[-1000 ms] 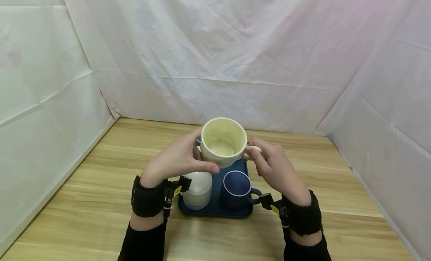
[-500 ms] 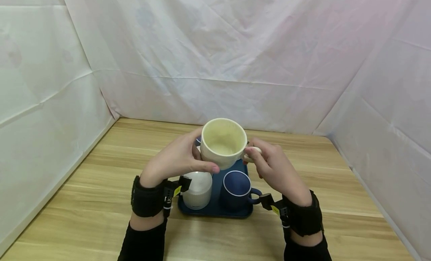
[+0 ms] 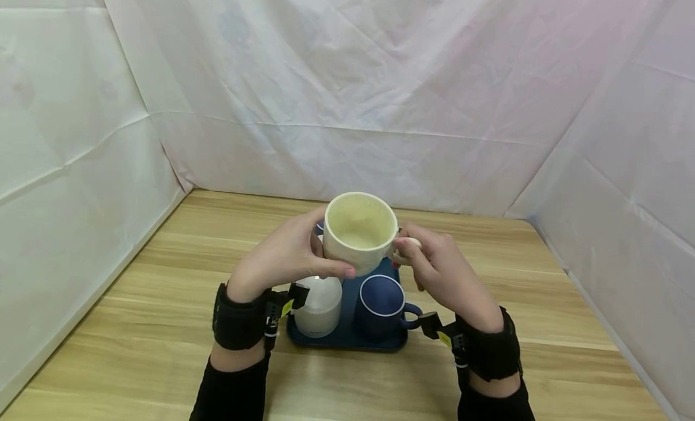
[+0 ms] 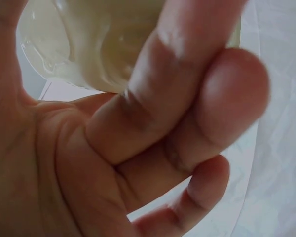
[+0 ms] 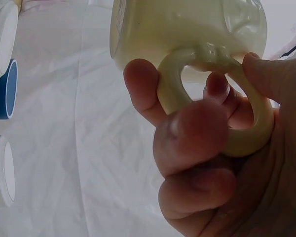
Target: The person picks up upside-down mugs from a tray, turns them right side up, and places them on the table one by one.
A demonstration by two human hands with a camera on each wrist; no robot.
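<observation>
Cream mug [image 3: 359, 233]: being held upright in the air above blue tray [image 3: 347, 339]. Left hand [image 3: 282, 258] is gripping its body; right hand [image 3: 437, 270] is curling fingers through its handle [image 5: 237, 133]. White cup [image 3: 319, 306] and blue mug [image 3: 382, 305] are standing on tray, on wooden tabletop [image 3: 136, 300].

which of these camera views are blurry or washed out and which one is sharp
Head view: sharp and evenly lit, the cream mug and tray crisp. Left wrist view: the left hand fills the frame, soft and out of focus. Right wrist view: bright, washed-out backdrop, right hand blurred close up.
</observation>
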